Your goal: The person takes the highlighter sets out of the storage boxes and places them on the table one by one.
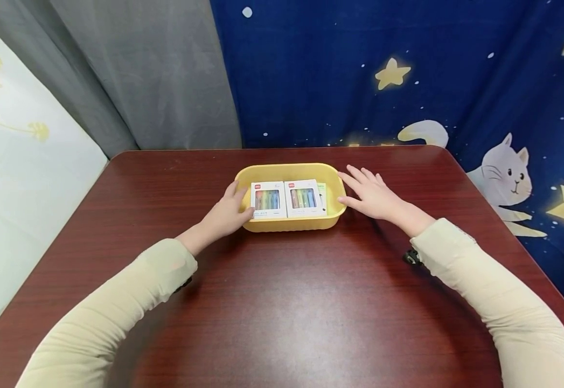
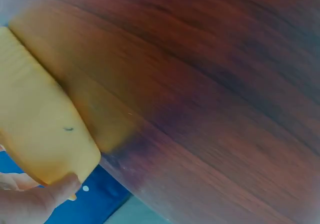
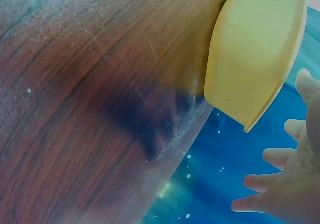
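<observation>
A shallow yellow plastic basket sits on the table near its far side. Inside it lie two white boxes with windows showing coloured sticks, a left box and a right box. A pale green-edged item peeks out beside the right box. At the basket's left end my left hand holds the rim; a digit lies against the outer wall in the left wrist view. My right hand is at the right end, fingers spread, a gap from the basket showing in the right wrist view.
The dark red wooden table has rounded far corners. Behind it hang a grey curtain and a blue star-patterned curtain. A white patterned sheet hangs on the left.
</observation>
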`<state>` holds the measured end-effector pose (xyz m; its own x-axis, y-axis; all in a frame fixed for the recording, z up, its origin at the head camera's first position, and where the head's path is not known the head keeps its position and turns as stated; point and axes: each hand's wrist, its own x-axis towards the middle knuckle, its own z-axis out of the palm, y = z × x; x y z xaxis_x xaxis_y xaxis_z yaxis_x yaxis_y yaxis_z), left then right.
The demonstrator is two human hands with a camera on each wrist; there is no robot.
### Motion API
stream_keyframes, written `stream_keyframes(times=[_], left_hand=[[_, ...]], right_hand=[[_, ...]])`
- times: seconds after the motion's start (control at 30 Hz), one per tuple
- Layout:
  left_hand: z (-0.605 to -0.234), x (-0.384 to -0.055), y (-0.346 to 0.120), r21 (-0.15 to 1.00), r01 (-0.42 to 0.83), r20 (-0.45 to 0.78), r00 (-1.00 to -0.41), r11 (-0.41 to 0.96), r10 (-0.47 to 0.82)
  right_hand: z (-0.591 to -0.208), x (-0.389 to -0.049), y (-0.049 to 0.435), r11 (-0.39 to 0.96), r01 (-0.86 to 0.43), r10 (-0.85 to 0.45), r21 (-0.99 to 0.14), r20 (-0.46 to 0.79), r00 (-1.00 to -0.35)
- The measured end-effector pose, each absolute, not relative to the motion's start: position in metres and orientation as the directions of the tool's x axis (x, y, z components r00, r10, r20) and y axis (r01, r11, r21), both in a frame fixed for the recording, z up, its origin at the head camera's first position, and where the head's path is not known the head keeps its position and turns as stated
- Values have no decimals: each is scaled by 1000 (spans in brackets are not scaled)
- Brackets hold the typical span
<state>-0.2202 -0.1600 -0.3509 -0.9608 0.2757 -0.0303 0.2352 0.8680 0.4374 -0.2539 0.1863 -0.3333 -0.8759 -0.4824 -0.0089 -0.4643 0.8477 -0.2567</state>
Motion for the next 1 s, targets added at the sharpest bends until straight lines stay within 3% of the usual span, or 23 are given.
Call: stream_keyframes(times=[0.2, 0.33, 0.57, 0.77, 1.0], left_hand=[[-342, -227, -159, 472, 173, -5, -980, 864, 199], [-337, -234, -163, 539, 61, -62, -992, 840, 112], [-329, -242, -173, 823, -296, -339, -941, 484, 2], [-325, -249, -181, 840, -472, -498, -867, 268, 34], [-323, -251, -184, 822, -543, -562, -822, 171, 89]], right_hand=[[-332, -253, 186, 848, -459, -480, -265, -15, -877], [-332, -254, 187, 849, -460, -480, -260, -15, -877], [-331, -254, 187, 848, -459, -479, -263, -15, -877], [-330, -255, 186, 842, -468, -488, -270, -7, -873], [-324, -257, 182, 805, -511, -531, -301, 20, -847]])
